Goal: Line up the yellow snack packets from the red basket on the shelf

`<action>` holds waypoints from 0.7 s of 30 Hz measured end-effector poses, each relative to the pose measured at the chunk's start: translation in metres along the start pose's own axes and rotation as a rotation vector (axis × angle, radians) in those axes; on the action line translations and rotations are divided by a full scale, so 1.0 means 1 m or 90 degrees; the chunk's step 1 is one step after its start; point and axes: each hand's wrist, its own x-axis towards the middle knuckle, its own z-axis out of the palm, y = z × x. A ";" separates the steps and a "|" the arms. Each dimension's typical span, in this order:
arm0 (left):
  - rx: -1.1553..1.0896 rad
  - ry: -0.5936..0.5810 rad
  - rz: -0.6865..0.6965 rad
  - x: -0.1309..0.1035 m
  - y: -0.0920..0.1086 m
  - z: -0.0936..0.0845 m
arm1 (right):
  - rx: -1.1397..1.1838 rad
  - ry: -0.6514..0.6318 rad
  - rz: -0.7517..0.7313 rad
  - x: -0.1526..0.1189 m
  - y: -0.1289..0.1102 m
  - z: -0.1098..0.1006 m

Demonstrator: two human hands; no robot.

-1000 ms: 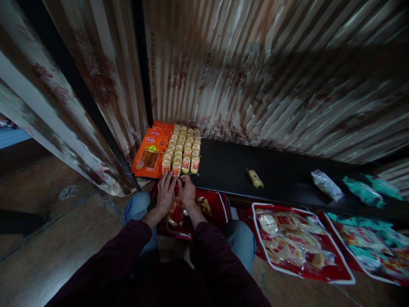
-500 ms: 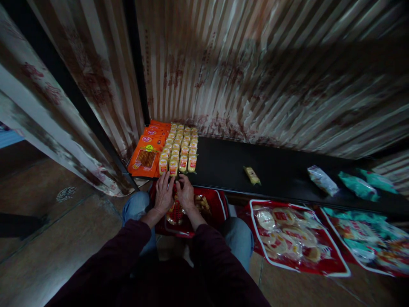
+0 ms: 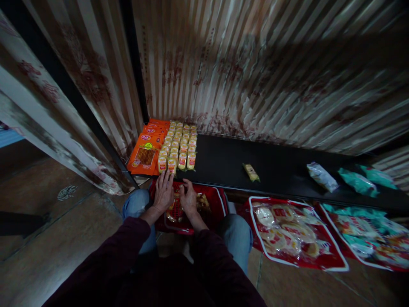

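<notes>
My left hand (image 3: 164,194) reaches to the front edge of the black shelf, fingers stretched out. Its fingertips are at the nearest small yellow snack packs (image 3: 171,165), which stand in tight rows. My right hand (image 3: 188,197) is just in front of the shelf edge, above a red basket (image 3: 221,204) set between my knees. Its fingers are loosely bent and apart, and I see nothing in them. Below both hands, shiny golden packs (image 3: 203,202) lie in the basket, partly hidden by them. Orange snack bags (image 3: 145,151) overlap in a column left of the yellow rows.
One yellow pack (image 3: 251,172) lies alone on the black shelf (image 3: 220,157). Further right are a white-purple bag (image 3: 322,177) and teal bags (image 3: 358,182). Red baskets with round wrapped pastries (image 3: 284,232) and mixed packs (image 3: 370,234) stand at the right. A dark post (image 3: 136,64) rises behind the bags.
My right hand has drawn back slightly from the yellow packs, its fingers now more bent. My left hand stays by the front packs. The view has shifted slightly.
</notes>
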 end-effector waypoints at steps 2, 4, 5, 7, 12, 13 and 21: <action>0.002 -0.001 0.000 -0.002 -0.002 0.000 | -0.006 -0.004 0.015 -0.009 0.011 -0.001; 0.005 -0.001 0.005 -0.005 -0.003 0.001 | -0.007 -0.005 0.025 -0.018 0.023 -0.002; 0.006 -0.002 0.008 -0.006 -0.003 0.001 | -0.006 -0.005 0.030 -0.023 0.029 -0.003; 0.006 -0.009 0.010 -0.008 -0.003 0.002 | -0.005 -0.010 0.044 -0.030 0.040 -0.004; 0.004 -0.028 -0.010 -0.009 0.001 0.003 | -0.031 -0.031 0.088 -0.041 0.062 -0.001; 0.006 -0.033 -0.014 -0.008 0.002 0.002 | -0.034 -0.038 0.096 -0.042 0.065 -0.001; -0.053 -0.057 0.011 -0.018 0.011 -0.008 | -0.166 -0.199 0.147 -0.044 0.069 0.002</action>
